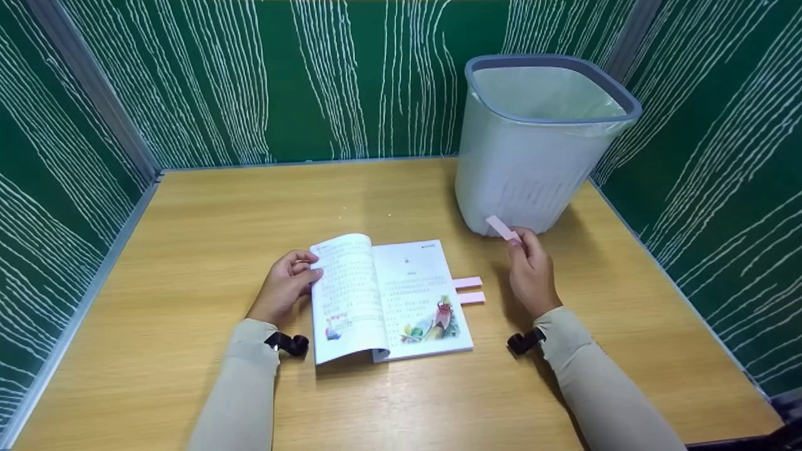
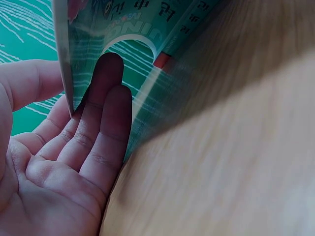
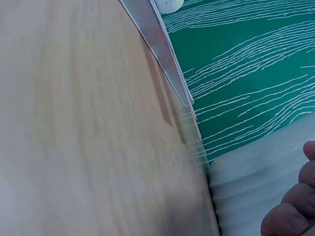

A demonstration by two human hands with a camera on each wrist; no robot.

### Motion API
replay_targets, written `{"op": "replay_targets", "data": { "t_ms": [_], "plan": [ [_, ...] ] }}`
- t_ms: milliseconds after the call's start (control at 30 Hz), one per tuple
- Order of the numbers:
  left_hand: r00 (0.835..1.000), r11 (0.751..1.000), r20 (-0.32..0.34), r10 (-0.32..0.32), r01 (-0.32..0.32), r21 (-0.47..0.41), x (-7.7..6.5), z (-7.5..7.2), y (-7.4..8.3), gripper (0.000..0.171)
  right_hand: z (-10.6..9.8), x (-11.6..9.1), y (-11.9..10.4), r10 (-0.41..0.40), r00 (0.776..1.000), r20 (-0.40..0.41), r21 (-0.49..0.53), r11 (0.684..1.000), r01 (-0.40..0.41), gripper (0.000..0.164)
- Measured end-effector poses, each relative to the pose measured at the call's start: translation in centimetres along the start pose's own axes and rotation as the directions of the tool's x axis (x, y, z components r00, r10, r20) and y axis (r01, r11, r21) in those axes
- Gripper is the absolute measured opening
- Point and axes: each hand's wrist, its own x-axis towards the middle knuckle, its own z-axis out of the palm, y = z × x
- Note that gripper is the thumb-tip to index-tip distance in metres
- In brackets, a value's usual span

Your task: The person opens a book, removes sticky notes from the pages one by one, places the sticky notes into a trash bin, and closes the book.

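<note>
An open book (image 1: 413, 269) with printed text and a coloured picture lies on the table. My left hand (image 1: 285, 285) grips its raised left side, thumb over the page edge and fingers behind the cover (image 2: 140, 22), as the left wrist view shows. Two pink sticky tabs (image 1: 467, 283) stick out from the right page edge. To the right of the book, my right hand (image 1: 532, 272) pinches a pink paper strip (image 1: 500, 227) between thumb and finger, in front of the bin's base. In the right wrist view only a few fingertips (image 3: 285, 219) show; the strip is hidden.
A tall white bin (image 1: 520, 163) with a grey rim and a liner bag stands at the back right of the wooden table (image 1: 219, 213). Green panels (image 1: 188, 81) with white streaks enclose the back and sides. Tiny pale specks lie behind the book.
</note>
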Motion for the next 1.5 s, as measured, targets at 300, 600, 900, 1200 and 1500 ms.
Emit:
{"op": "replay_targets", "data": {
  "t_ms": [300,600,900,1200,1500],
  "plan": [
    [1.0,1.0,-0.003,0.002,-0.003,-0.013,0.1,0.0,-0.1,0.032,0.0,-0.5,-1.7,-0.057,0.998,0.008,0.047,0.997,0.057,0.028],
    [1.0,1.0,-0.004,-0.007,0.007,0.007,0.1,0.0,0.0,0.031,0.2,0.0,0.2,-0.112,0.991,-0.075,0.039,0.993,0.115,0.02],
    [1.0,1.0,-0.013,-0.011,0.011,0.006,0.1,0.0,0.0,0.032,-0.3,0.8,2.3,-0.178,0.984,-0.024,-0.098,0.98,0.175,0.015],
    [1.0,1.0,-0.012,-0.015,0.015,-0.024,0.0,0.1,0.1,0.031,-1.6,1.3,0.4,-0.165,0.986,-0.017,-0.135,0.978,0.161,0.026],
    [1.0,0.999,-0.005,-0.016,0.016,-0.038,-0.1,0.0,0.1,0.032,-4.0,4.0,-4.0,-0.379,0.922,-0.084,-0.17,0.917,0.361,0.022]
  ]
}}
